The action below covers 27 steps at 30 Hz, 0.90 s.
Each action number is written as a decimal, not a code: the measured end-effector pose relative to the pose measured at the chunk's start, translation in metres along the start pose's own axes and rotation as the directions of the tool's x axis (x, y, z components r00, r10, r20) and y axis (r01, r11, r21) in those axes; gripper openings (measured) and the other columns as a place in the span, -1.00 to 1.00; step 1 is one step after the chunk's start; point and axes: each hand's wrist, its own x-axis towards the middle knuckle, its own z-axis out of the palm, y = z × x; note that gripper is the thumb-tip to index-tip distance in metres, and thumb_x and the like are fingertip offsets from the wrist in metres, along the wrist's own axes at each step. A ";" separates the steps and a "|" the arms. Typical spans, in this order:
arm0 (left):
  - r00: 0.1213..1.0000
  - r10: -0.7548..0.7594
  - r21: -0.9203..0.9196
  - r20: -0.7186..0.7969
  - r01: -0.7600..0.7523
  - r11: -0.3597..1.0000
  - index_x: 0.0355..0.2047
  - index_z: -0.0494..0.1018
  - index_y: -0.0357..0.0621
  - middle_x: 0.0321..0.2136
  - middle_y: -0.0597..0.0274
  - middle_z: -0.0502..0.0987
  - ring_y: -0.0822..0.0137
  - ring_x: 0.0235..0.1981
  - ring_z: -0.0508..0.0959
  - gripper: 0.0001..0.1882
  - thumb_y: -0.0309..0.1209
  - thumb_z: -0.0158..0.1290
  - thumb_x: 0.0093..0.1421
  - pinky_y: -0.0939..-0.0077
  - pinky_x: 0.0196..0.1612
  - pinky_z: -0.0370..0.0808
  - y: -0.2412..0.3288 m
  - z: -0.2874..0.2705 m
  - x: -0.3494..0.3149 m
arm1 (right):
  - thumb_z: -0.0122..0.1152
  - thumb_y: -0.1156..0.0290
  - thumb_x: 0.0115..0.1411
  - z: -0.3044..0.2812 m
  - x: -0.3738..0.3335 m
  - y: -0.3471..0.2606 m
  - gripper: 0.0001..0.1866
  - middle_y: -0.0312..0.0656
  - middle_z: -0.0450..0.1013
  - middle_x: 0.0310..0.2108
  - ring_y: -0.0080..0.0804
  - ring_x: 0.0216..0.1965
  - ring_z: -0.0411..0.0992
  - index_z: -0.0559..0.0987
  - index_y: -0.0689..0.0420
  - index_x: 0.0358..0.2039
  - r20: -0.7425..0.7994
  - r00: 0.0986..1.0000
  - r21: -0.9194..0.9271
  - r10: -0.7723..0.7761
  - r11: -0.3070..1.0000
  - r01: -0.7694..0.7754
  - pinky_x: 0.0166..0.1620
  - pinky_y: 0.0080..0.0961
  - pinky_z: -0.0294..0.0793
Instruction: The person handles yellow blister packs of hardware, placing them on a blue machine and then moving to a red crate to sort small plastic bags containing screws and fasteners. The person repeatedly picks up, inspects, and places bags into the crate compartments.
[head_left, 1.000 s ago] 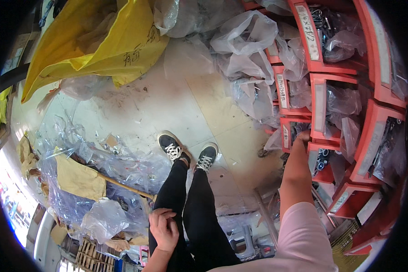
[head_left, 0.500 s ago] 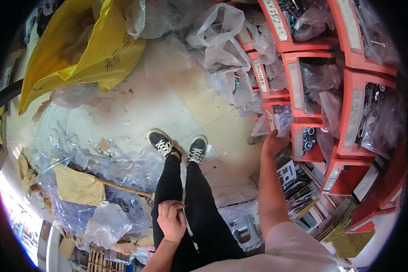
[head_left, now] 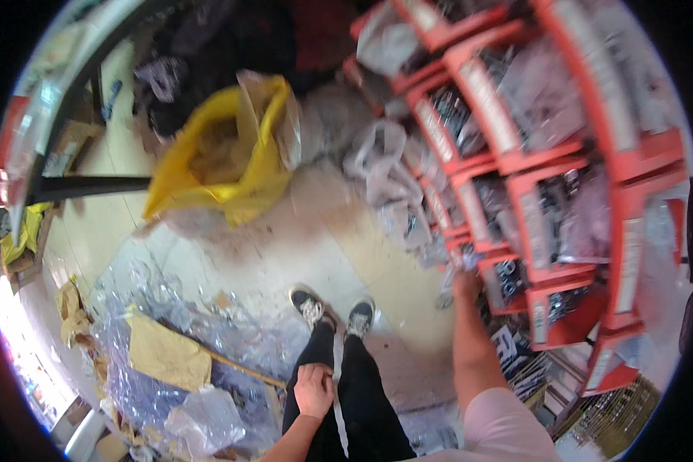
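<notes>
At the lower front of the red bin rack, my right hand [head_left: 467,283] reaches up against a small red bin. A clear plastic bag [head_left: 465,258] lies at its fingertips. Blur and the bag hide the fingers, so a grip cannot be made out. Beside this hand stands a red bin holding metal rings [head_left: 508,277]. My left hand [head_left: 314,391] rests on my left thigh in black trousers, its fingers curled together. Whatever might be under those fingers is hidden.
Red bins [head_left: 481,92] of bagged hardware rise on the right. Plastic bags [head_left: 381,158] hang along them. A yellow sack [head_left: 262,192] stands ahead. Crumpled clear film [head_left: 146,385] and a tan piece with a stick [head_left: 165,350] lie at left. Cardboard [head_left: 616,416] is stacked lower right.
The view has shifted, so the sack, rack and my feet sit elsewhere in the picture. My right hand stays at the same small bin; my left stays on the thigh.
</notes>
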 end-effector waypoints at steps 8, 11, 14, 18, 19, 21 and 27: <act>0.981 0.043 -0.043 -0.188 -0.052 0.998 -0.22 0.52 -0.14 -0.20 -0.01 0.55 -0.13 -0.09 0.52 -0.79 -0.60 0.09 0.10 0.05 0.03 0.48 0.043 -0.125 0.006 | 0.07 0.07 0.32 -0.134 -0.234 -0.031 -0.57 0.08 0.60 0.01 0.07 0.07 0.56 0.68 0.10 -0.06 0.615 0.614 0.251 -0.494 0.861 0.442 0.16 -0.09 0.50; 0.959 -0.035 -0.093 -0.281 0.009 0.996 -0.20 0.52 -0.15 -0.21 -0.03 0.53 -0.09 -0.14 0.54 -0.78 -0.61 0.07 0.13 0.08 0.00 0.50 0.043 -0.183 0.000 | 0.06 0.07 0.31 -0.207 -0.286 -0.060 -0.60 0.08 0.63 -0.10 0.06 0.01 0.59 0.72 0.08 -0.16 0.522 0.572 0.339 -0.632 0.770 0.541 0.09 -0.06 0.54; 0.924 -0.127 -0.136 -0.359 0.083 0.987 -0.22 0.55 -0.16 -0.23 -0.02 0.53 0.00 -0.19 0.57 -0.80 -0.62 0.06 0.14 0.15 -0.07 0.52 0.020 -0.227 0.007 | 0.01 0.06 0.34 -0.261 -0.295 -0.105 -0.57 0.08 0.64 -0.13 0.12 -0.06 0.61 0.72 0.08 -0.14 0.481 0.603 0.341 -0.636 0.769 0.540 0.05 0.01 0.54; 0.874 -0.328 -0.197 -0.359 0.273 0.942 -0.25 0.62 -0.17 -0.23 -0.04 0.60 0.01 -0.16 0.60 -0.83 -0.57 0.10 0.15 0.16 -0.02 0.53 -0.021 -0.268 0.014 | -0.01 0.12 0.37 -0.332 -0.258 -0.178 -0.61 0.12 0.62 -0.17 0.20 -0.09 0.58 0.70 0.11 -0.19 0.209 0.605 0.395 -0.769 0.632 0.667 0.01 0.08 0.54; 0.871 -0.304 -0.178 -0.385 0.253 0.951 -0.24 0.62 -0.18 -0.23 -0.04 0.61 0.01 -0.15 0.60 -0.82 -0.57 0.10 0.15 0.16 -0.02 0.53 -0.025 -0.274 0.021 | -0.01 0.14 0.37 -0.354 -0.247 -0.200 -0.62 0.12 0.62 -0.18 0.20 -0.10 0.58 0.69 0.11 -0.19 0.152 0.614 0.431 -0.774 0.611 0.664 0.00 0.08 0.54; 0.840 -0.336 -0.146 -0.425 0.303 0.942 -0.22 0.62 -0.18 -0.22 -0.04 0.63 0.01 -0.14 0.60 -0.81 -0.56 0.11 0.15 0.17 -0.02 0.54 -0.028 -0.290 0.033 | 0.03 0.16 0.38 -0.401 -0.228 -0.248 -0.64 0.12 0.63 -0.19 0.18 -0.09 0.59 0.68 0.13 -0.15 0.074 0.613 0.514 -0.786 0.557 0.652 -0.01 0.05 0.56; 0.821 -0.355 -0.271 -0.447 0.254 0.928 -0.18 0.61 -0.23 -0.25 -0.01 0.63 0.10 -0.22 0.64 -0.84 -0.56 0.08 0.26 0.26 -0.11 0.57 0.042 -0.324 0.145 | 0.13 0.34 0.43 -0.566 -0.190 -0.427 -0.75 -0.11 0.67 -0.30 -0.29 -0.26 0.67 0.66 0.19 -0.03 -0.144 0.505 0.720 -0.851 0.260 0.643 -0.16 -0.37 0.61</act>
